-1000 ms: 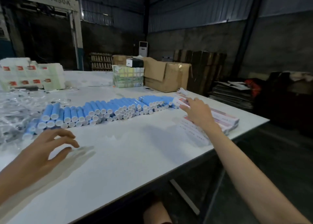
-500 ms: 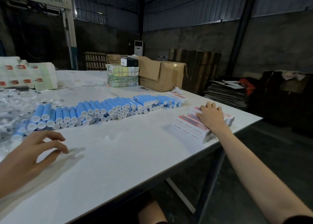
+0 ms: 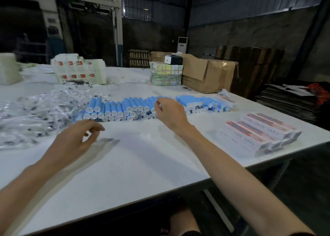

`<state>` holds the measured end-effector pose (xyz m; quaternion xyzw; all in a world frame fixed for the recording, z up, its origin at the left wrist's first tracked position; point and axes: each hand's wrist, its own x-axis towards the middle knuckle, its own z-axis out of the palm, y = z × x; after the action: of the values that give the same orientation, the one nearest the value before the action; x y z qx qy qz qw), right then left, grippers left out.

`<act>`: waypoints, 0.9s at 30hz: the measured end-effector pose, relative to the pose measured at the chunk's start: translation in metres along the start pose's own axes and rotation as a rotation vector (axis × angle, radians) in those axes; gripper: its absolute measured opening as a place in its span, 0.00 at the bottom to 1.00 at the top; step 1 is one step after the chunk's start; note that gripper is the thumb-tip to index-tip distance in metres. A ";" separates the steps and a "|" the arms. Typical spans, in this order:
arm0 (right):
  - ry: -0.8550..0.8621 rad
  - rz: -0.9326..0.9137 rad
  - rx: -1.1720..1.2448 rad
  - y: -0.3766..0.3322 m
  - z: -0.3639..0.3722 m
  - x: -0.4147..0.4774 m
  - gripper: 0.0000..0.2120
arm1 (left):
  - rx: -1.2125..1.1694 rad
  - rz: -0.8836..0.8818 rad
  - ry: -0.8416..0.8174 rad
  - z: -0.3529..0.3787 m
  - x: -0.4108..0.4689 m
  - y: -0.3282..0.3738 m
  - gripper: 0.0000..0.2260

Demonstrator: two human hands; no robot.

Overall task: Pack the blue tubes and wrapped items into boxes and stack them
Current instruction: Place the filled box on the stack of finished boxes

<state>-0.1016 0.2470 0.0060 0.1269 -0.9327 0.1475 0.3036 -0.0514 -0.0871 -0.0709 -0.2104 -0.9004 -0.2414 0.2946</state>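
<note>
A long row of blue tubes (image 3: 125,108) with white caps lies across the middle of the white table (image 3: 142,164). My right hand (image 3: 169,113) hovers over the row's middle, fingers loosely curled, holding nothing that I can see. My left hand (image 3: 76,137) floats just above the table in front of the row's left end, fingers relaxed and empty. Clear-wrapped items (image 3: 35,114) are heaped at the left. Flat white and red boxes (image 3: 259,132) are stacked near the right edge.
A stack of packed white boxes (image 3: 80,71) stands at the back left, a wrapped bundle (image 3: 166,75) and an open cardboard carton (image 3: 207,75) at the back. The table's front and right edges drop to a dark floor.
My right hand has left the stack of flat boxes and swung left to the blue tubes. My view has turned left. My left hand has stayed near the row's left end.
</note>
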 end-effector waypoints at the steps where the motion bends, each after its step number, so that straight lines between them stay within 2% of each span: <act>1: -0.012 -0.052 0.046 -0.024 0.010 0.005 0.14 | -0.011 -0.043 0.010 -0.002 -0.001 0.001 0.10; 4: -0.041 -0.153 0.198 -0.089 0.037 0.011 0.13 | -0.026 -0.147 0.031 -0.006 -0.001 0.001 0.12; 7: -0.079 -0.165 0.415 -0.140 0.069 0.001 0.14 | 0.025 -0.211 0.067 -0.012 -0.001 0.004 0.12; 9: -0.109 -0.177 0.477 -0.160 0.090 -0.011 0.14 | 0.072 -0.219 0.071 -0.017 -0.003 0.006 0.10; 12: -0.170 -0.199 0.474 -0.170 0.112 -0.024 0.12 | 0.141 -0.255 0.022 -0.023 -0.005 0.008 0.07; 17: -0.160 -0.210 0.473 -0.166 0.118 -0.023 0.12 | 0.224 -0.367 -0.091 -0.040 -0.003 0.005 0.08; 20: -0.148 -0.241 0.468 -0.165 0.121 -0.025 0.12 | 0.269 -0.475 -0.066 -0.069 -0.004 -0.006 0.10; 22: -0.145 -0.258 0.493 -0.165 0.122 -0.025 0.13 | 0.404 -0.511 0.011 -0.091 -0.013 -0.016 0.11; 25: -0.147 -0.256 0.553 -0.165 0.123 -0.025 0.14 | 0.801 -0.432 0.109 -0.124 -0.031 -0.033 0.14; 27: -0.157 -0.245 0.587 -0.165 0.122 -0.025 0.13 | 0.988 -0.419 0.096 -0.145 -0.038 -0.046 0.19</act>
<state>-0.0929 0.0554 -0.0710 0.3316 -0.8486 0.3623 0.1965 0.0146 -0.2138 -0.0064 0.1488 -0.9149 0.1481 0.3449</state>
